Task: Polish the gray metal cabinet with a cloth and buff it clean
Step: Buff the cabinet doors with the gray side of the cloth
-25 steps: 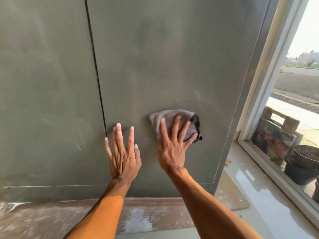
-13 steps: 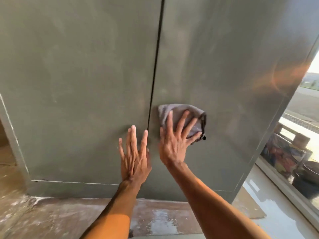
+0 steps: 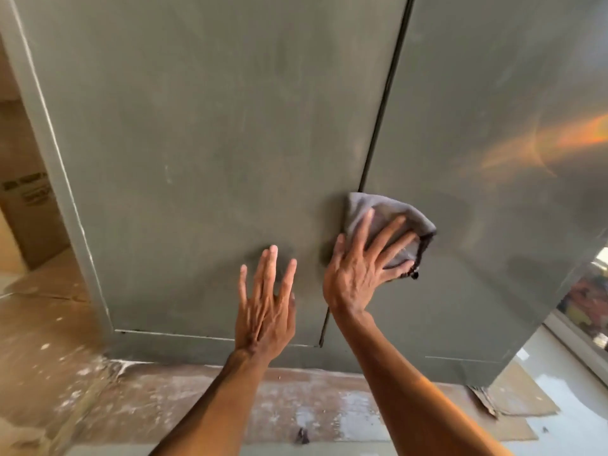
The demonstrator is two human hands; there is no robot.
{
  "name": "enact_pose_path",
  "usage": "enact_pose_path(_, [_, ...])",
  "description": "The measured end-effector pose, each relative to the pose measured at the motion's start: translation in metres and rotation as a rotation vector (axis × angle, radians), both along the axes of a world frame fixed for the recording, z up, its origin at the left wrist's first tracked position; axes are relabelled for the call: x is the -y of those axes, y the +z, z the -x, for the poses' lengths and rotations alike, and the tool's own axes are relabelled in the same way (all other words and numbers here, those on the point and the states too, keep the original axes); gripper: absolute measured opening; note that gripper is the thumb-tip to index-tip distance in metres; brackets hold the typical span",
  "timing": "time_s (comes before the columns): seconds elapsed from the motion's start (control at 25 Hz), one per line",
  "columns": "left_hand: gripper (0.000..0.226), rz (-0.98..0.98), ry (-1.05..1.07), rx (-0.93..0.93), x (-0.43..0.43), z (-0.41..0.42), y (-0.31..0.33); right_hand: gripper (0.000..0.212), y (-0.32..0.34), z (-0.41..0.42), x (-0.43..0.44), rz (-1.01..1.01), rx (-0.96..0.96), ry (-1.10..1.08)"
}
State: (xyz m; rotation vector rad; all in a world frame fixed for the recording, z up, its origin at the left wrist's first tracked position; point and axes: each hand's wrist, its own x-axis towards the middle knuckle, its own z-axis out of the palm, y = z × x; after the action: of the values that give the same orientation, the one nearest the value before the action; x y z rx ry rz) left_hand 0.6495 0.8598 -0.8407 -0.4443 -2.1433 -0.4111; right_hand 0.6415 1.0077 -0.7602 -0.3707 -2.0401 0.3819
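**Buffing across the door seam**

Nearest to me lies the dusty, paint-spattered concrete floor point(image 3: 164, 399), which the cabinet's base stands on. Above it, my left hand point(image 3: 265, 304) is wide, fingers straight and pointing up, laid against the lower part of the left door. I cannot tell whether the palm bears on it. My right hand point(image 3: 358, 274) is also spread wide and presses the folded gray cloth point(image 3: 394, 209) flat to the gray metal cabinet point(image 3: 214, 143), low down. The cloth's left edge just covers the dark vertical seam point(image 3: 385, 110) between the two doors.

To do this stroke well, I judge I should keep the whole palm behind the cloth so the pressure stays even. I should overlap each pass and take care that the cloth's loose dark hem does not snag in the seam. The left door looks streaked and dull, so it needs firm, steady passes, with the left hand steadying me.

Compared with a second ago, both hands have travelled left. The cloth was out on the right door, well apart from the seam, and my left hand was on the right door too. My view has swung left as well, so the cabinet's left edge and a brown cardboard box point(image 3: 29, 205) beyond it now show.
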Motion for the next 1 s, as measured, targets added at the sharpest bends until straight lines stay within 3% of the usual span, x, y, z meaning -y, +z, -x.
enact_pose_path(0.08, [0.058, 0.044, 0.014, -0.03, 0.016, 0.007, -0.006, 0.068, -0.038, -0.001, 0.016, -0.407, 0.091, 0.154])
enact_pose_path(0.16, [0.045, 0.089, -0.023, -0.058, 0.026, 0.011, -0.013, 0.079, -0.086, -0.009, 0.016, -0.627, 0.149, 0.238])
enact_pose_path(0.28, [0.049, 0.181, -0.082, -0.115, 0.035, 0.014, -0.017, 0.089, -0.103, -0.011, 0.007, -0.487, 0.126, 0.162])
enact_pose_path(0.4, [0.065, 0.189, -0.095, -0.186, 0.047, 0.026, -0.013, 0.068, -0.055, 0.003, 0.034, -0.181, -0.027, 0.066])
enact_pose_path(0.48, [0.062, 0.202, -0.107, -0.227, 0.06, 0.038, -0.012, 0.063, -0.015, 0.025, 0.072, -0.018, -0.107, 0.07])
enact_pose_path(0.6, [0.053, 0.056, -0.017, -0.235, 0.091, 0.048, -0.015, 0.068, -0.011, 0.035, 0.125, -0.301, -0.047, 0.17])
enact_pose_path(0.72, [0.048, 0.039, -0.079, -0.251, 0.136, 0.05, -0.018, 0.083, -0.07, 0.023, 0.133, -0.562, 0.086, 0.194])
enact_pose_path(0.84, [0.061, 0.122, -0.1, -0.234, 0.17, 0.057, -0.008, 0.08, -0.075, 0.018, 0.115, -0.33, 0.077, 0.033])
enact_pose_path(1.0, [0.065, 0.053, -0.107, -0.224, 0.18, 0.063, 0.002, 0.07, -0.005, 0.033, 0.143, 0.151, -0.082, -0.095])
